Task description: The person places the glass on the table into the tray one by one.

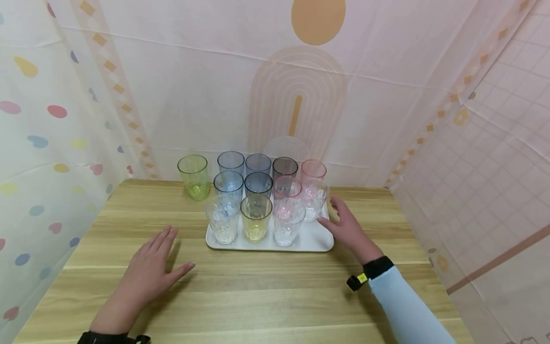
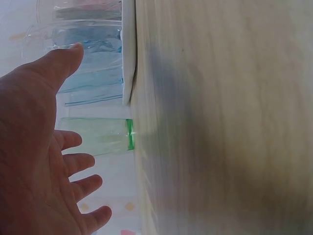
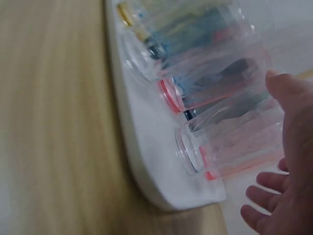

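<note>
A white tray (image 1: 320, 241) of coloured cups sits on a wooden table (image 1: 258, 296). The right hand (image 1: 348, 227), fingers spread, reaches beside the clear cup (image 1: 315, 198) at the tray's right edge. The left hand (image 1: 150, 267) rests flat, fingers spread, left of the tray.

Eleven translucent plastic tumblers (image 1: 256, 200) are standing in rows on the white rectangular tray (image 1: 315, 241) at the wooden worktop's (image 1: 258, 296) far middle, while a green translucent plastic tumbler (image 1: 194, 177) is standing on the worktop just left of the tray.
</note>
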### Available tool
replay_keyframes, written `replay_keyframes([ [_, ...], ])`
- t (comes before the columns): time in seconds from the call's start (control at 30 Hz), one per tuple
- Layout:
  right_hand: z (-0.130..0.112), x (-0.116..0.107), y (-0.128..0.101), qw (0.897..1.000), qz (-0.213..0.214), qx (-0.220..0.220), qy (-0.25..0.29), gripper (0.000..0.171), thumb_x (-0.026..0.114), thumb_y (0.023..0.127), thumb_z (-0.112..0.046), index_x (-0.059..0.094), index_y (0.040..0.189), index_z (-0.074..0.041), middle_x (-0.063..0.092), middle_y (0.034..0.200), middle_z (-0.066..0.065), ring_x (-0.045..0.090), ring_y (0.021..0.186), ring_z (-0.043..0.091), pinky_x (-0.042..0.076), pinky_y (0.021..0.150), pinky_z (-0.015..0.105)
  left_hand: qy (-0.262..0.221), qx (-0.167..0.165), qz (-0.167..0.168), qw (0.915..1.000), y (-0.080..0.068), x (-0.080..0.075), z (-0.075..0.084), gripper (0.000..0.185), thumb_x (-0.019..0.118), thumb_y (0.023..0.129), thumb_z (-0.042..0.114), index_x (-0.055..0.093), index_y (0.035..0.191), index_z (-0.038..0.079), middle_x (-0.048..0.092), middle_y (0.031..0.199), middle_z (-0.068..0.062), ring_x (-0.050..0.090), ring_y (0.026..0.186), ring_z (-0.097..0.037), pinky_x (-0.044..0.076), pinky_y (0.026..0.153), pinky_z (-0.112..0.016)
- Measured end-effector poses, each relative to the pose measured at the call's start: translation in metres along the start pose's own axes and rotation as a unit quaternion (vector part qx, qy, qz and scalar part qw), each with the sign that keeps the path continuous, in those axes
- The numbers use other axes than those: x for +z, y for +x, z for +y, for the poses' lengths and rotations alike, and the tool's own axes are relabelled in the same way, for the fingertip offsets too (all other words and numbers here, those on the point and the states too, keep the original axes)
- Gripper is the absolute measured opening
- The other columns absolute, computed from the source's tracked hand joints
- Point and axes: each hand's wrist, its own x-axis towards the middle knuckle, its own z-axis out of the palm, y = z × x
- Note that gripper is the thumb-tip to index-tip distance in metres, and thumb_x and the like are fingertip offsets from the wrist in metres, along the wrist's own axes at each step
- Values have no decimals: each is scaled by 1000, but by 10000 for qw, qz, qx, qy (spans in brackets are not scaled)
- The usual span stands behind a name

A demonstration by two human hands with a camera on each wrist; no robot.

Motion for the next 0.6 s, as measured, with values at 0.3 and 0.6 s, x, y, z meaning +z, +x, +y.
replay_keyframes([
  [0.3,15,-6,-73,9877,122,-598,-1441,98,77,105,-48,26,174,-1,31,177,25,31,162,47,29,129,67,14,73,60,10000,1,-2,1,107,82,94,61,39,165,-7,38,169,-35,40,151,-58,36,118,-75],
  [0.6,25,-3,-119,9548,536,-1481,-2522,99,86,97,-46,37,170,0,39,173,25,40,158,47,37,123,70,-38,205,177,9996,-2,-1,-4,107,83,94,59,38,166,-6,39,169,-35,40,150,-58,36,119,-74],
])
